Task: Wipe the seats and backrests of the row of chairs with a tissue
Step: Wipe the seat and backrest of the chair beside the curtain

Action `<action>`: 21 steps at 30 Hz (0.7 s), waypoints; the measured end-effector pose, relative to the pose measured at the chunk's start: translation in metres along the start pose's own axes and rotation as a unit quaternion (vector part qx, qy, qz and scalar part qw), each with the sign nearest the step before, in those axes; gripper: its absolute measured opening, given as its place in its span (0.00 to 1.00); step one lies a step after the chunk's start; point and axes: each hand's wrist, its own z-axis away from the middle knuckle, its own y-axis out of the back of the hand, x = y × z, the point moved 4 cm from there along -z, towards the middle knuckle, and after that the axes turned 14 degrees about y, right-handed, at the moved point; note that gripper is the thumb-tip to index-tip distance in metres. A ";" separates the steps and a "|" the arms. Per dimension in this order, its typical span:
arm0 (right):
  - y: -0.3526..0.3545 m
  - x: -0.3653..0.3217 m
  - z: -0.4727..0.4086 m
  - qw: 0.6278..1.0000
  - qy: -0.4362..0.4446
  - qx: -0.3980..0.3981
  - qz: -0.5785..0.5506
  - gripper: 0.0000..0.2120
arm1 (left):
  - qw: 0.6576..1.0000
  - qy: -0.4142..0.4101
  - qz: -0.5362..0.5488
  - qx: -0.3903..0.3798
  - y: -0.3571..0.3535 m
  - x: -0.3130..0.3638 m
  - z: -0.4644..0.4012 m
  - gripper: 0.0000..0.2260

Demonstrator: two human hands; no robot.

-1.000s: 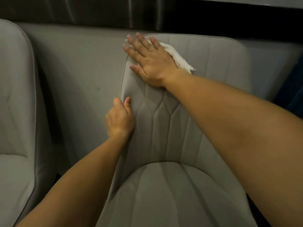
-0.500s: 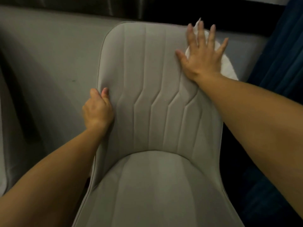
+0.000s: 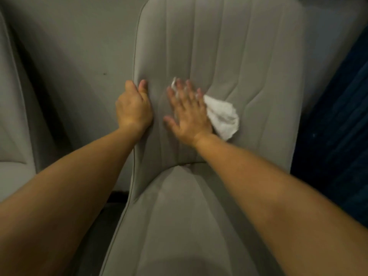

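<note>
A grey padded chair fills the view, its stitched backrest [image 3: 229,56] above and its seat [image 3: 189,226] below. My right hand [image 3: 187,114] lies flat with straight fingers on the lower left of the backrest, pressing a crumpled white tissue [image 3: 223,116] against it; most of the tissue sticks out to the right of the palm. My left hand [image 3: 133,108] grips the left edge of the backrest, thumb on the front face, the other fingers curled behind the edge and hidden.
A second grey chair [image 3: 12,116] stands at the far left. Behind both runs a grey wall [image 3: 79,46]. A dark blue curtain [image 3: 338,126] hangs close to the right side of the chair.
My right hand has swept the tissue from the backrest's upper right corner down to its lower left, close to my left hand. The left hand keeps its grip on the edge.
</note>
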 end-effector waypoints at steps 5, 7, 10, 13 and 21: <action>-0.035 -0.060 0.018 0.999 0.013 0.013 -0.051 0.36 | 1.000 -0.016 0.008 -0.007 0.000 -0.001 -0.003 0.20; -0.034 -0.051 0.021 0.999 0.044 0.000 -0.026 0.36 | 1.000 -0.017 0.007 -0.006 -0.001 -0.001 -0.002 0.20; -0.022 -0.014 0.019 0.999 0.038 0.002 0.036 0.34 | 1.000 -0.014 0.010 -0.007 -0.001 -0.002 -0.002 0.20; 0.004 0.035 -0.002 0.995 -0.012 0.013 0.101 0.32 | 1.000 -0.015 0.008 -0.007 -0.001 -0.002 -0.002 0.20; 0.109 0.137 -0.061 0.983 -0.071 -0.025 0.168 0.33 | 1.000 -0.015 0.003 -0.004 -0.006 -0.002 -0.003 0.20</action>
